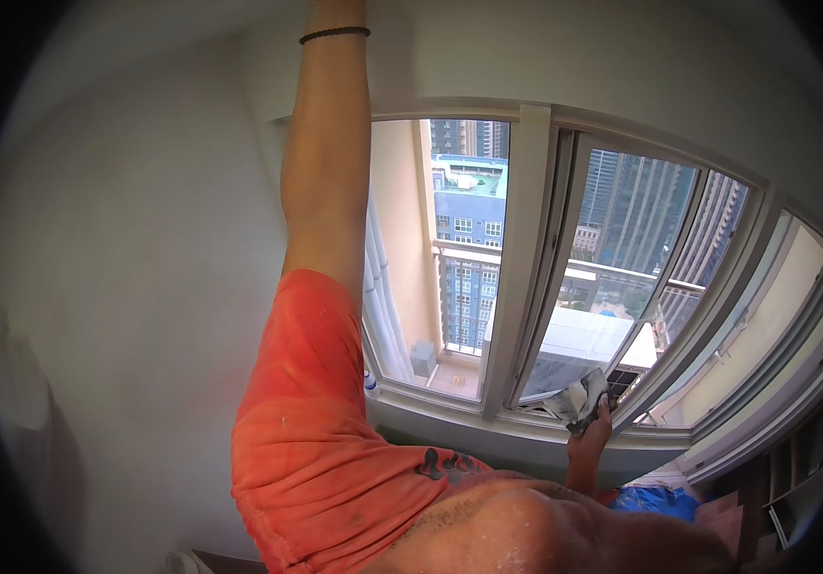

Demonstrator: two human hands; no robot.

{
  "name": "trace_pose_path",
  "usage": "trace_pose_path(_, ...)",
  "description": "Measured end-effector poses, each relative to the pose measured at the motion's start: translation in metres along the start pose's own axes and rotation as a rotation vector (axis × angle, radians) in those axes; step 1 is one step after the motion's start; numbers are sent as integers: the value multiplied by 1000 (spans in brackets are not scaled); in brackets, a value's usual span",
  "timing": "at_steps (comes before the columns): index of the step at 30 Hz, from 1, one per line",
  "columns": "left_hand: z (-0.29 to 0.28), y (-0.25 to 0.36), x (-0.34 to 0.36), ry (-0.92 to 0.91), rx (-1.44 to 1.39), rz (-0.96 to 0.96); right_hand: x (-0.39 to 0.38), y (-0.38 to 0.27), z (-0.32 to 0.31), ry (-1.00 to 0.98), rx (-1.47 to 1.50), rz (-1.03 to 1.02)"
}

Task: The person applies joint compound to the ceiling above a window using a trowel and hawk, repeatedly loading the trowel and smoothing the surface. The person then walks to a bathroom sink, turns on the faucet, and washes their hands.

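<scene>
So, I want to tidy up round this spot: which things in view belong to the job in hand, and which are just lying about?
Seem part of the job:
crumpled grey rag or paper, held in the right hand
window beside it

Probably just lying about:
blue plastic, lower right
grey box, outside on the floor

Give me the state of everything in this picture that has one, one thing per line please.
Right hand: closed on crumpled grey material
Crumpled grey material: bunched up, at the window
Left hand: out of view
Left arm: stretched toward the top edge
Dark band: worn around left arm
Orange clothing: worn, creased
Window panes: see-through; cannot tell whether slid open
Blue sheeting: crumpled
</scene>
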State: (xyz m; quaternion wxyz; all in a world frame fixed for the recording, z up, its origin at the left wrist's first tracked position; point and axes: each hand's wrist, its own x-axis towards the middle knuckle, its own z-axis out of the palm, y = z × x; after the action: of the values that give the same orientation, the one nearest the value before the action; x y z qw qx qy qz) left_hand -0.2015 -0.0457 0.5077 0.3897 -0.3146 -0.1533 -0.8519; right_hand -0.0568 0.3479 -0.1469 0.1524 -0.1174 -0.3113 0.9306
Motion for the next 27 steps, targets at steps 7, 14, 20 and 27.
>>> trace_pose_path(7, -25, 63, -46, -169, -68, 106, -5, -5, 1, 13, -51, 56)
trace_pose_path(14, -72, 4, 45, -117, 24, -2, -6, 5, 4, 33, -44, 72)
trace_pose_path(20, -79, -32, 95, -126, 111, -37, -13, 9, 13, 78, -56, 13)
trace_pose_path(27, -59, -2, 94, -194, 191, -94, -17, 5, 12, 31, -36, -20)
